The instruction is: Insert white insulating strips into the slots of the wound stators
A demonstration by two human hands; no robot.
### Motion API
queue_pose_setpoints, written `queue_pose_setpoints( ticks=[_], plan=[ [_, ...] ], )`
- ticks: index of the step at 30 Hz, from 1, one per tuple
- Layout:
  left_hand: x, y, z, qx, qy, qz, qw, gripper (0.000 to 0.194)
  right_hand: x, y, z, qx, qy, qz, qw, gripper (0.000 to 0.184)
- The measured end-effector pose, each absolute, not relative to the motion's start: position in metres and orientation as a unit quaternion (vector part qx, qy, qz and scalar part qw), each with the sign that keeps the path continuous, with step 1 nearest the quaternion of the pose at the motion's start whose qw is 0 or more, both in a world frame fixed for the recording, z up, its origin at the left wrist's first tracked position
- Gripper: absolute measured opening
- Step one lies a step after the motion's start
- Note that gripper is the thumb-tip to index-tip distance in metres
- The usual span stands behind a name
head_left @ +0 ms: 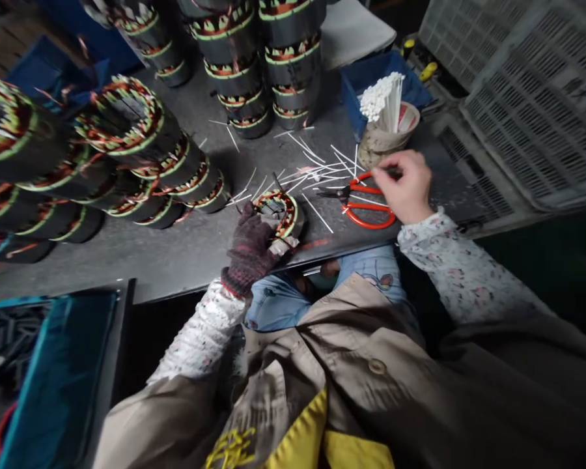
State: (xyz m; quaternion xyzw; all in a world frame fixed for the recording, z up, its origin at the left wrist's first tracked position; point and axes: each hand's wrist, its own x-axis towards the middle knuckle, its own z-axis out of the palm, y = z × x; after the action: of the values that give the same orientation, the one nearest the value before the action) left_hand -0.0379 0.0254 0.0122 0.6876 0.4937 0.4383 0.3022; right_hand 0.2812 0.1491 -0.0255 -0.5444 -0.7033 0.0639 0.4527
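Note:
My left hand [252, 246], in a dark knitted glove, grips the near left side of a motor stator [293, 221] at the table's front edge. Copper windings and a light green rim ring its top; the glove hides part of it. Bare, my right hand [406, 185] hovers by the red-handled scissors [371, 225], thumb and fingers pinched together. Whatever may be between those fingertips is too small to make out. Just beyond that hand stands a round tub [378, 144] holding a bundle of thin white sticks [383, 101].
Loose white strips [317, 170] lie scattered mid-table. Stacked stators [241, 85] stand at the back, with more stacks [166, 153] on the left. A blue bin [351, 107] sits behind the tub. Grey plastic crates [537, 98] are at the right, a teal-edged box [73, 365] lower left.

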Motion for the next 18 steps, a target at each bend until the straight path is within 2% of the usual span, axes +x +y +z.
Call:
queue_pose_setpoints(
  ticks=[4, 6, 9, 14, 16, 18],
  plan=[
    [-0.042, 0.029, 0.005, 0.816, 0.459, 0.312, 0.161, 0.029, 0.281, 0.194, 0.005, -0.592, -0.677, 0.012, 0.438, 0.008],
    [-0.038, 0.027, 0.005, 0.802, 0.465, 0.342, 0.152, 0.025, 0.280, 0.214, 0.012, -0.606, -0.675, 0.004, 0.421, 0.011],
    [-0.030, 0.014, 0.001, 0.713, 0.524, 0.440, 0.157, 0.035, 0.283, 0.227, 0.013, -0.596, -0.684, 0.010, 0.420, 0.010],
    [-0.021, -0.035, -0.018, 0.635, 0.600, 0.485, -0.031, 0.031, 0.297, 0.213, 0.013, -0.546, -0.701, 0.021, 0.459, 0.010],
    [-0.014, -0.052, -0.019, 0.728, 0.519, 0.444, -0.061, 0.023, 0.291, 0.205, 0.021, -0.528, -0.684, 0.067, 0.500, 0.014],
    [-0.004, -0.058, -0.013, 0.848, 0.381, 0.366, -0.035, 0.012, 0.276, 0.192, 0.032, -0.483, -0.659, 0.134, 0.561, 0.019]
  ],
)
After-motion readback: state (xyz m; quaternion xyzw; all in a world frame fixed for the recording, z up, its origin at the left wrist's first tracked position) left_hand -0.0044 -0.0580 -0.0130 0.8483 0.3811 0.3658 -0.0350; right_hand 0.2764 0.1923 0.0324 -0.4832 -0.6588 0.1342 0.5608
